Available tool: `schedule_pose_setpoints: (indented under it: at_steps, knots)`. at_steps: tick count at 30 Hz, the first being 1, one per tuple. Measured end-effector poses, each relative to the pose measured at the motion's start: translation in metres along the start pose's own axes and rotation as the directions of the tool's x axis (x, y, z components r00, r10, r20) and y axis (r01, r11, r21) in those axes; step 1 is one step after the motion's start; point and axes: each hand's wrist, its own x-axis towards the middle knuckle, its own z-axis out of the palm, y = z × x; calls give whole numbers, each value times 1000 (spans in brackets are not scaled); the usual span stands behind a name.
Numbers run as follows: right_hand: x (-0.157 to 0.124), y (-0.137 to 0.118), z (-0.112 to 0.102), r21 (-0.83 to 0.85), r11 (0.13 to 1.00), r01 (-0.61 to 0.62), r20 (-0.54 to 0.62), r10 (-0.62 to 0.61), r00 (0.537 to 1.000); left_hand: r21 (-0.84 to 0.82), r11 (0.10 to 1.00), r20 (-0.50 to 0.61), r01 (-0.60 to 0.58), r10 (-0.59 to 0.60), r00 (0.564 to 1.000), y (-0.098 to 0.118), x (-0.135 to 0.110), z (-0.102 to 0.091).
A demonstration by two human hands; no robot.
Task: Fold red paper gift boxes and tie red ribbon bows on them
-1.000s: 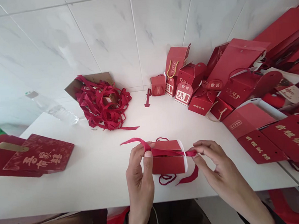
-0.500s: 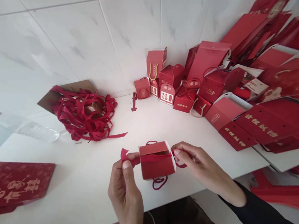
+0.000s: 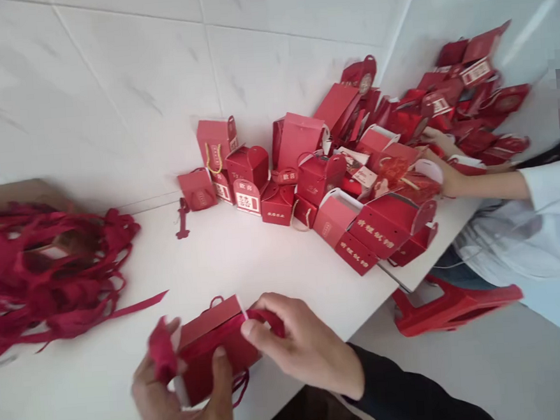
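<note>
A small red gift box point(image 3: 203, 375) lies tilted at the table's front edge, a thin cord loop sticking out on each long side. My left hand point(image 3: 178, 396) is closed round its left end, thumb pressed on the near face. A loose end of red ribbon point(image 3: 163, 352) stands up by the left fingers. The ribbon runs along the box top to my right hand point(image 3: 303, 336), which pinches it between thumb and fingers at the right end. Some fingertips are hidden behind the box and ribbon.
Tangled red ribbons point(image 3: 73, 269) fill the left side, beside a cardboard flap point(image 3: 19, 190). Red gift boxes point(image 3: 279, 203) line the wall and pile up rightward. Another person's arm point(image 3: 480, 186) reaches into the pile. A red stool point(image 3: 454, 310) stands below.
My view has swung right, bringing another person into sight. My left hand has shifted from the ribbon end onto the box, which is now tilted. The right hand still pinches the ribbon.
</note>
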Motion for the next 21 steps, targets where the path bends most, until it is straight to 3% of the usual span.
schedule_pose_setpoints:
  at_steps: [3, 5, 7, 9, 12, 14, 17, 21]
  knots:
    - [-3, 6, 1, -16, 1000, -7, 21, 7, 1000, 231, 956, 16, -181, 182, 983, 3, -7, 6]
    - [-3, 10, 1, -2, 999, -35, 50, 35, 998, 294, 898, 120, -328, 306, 944, 3, -8, 6]
    - [-2, 14, 1, 18, 997, -70, 74, 68, 995, 308, 865, 215, -396, 342, 915, 5, -9, 4]
    - [0, 16, 3, 37, 994, -103, 94, 99, 991, 242, 911, 260, -333, 270, 927, 11, -12, -2]
    - [0, 15, 4, 20, 992, -124, 100, 121, 988, 2, 1000, 253, -12, 11, 967, 24, -17, -10]
    - [0, 14, 3, 11, 992, -128, 94, 126, 987, -176, 972, 191, 155, -120, 974, 31, -18, -14]
    - [-1, 12, -5, 54, 988, -142, 107, 136, 985, -313, 936, 97, 163, -139, 986, 34, -15, -16]
    - [0, 0, -15, 20, 994, -104, 104, 101, 989, -286, 953, 171, 98, -50, 984, 34, -10, -18]
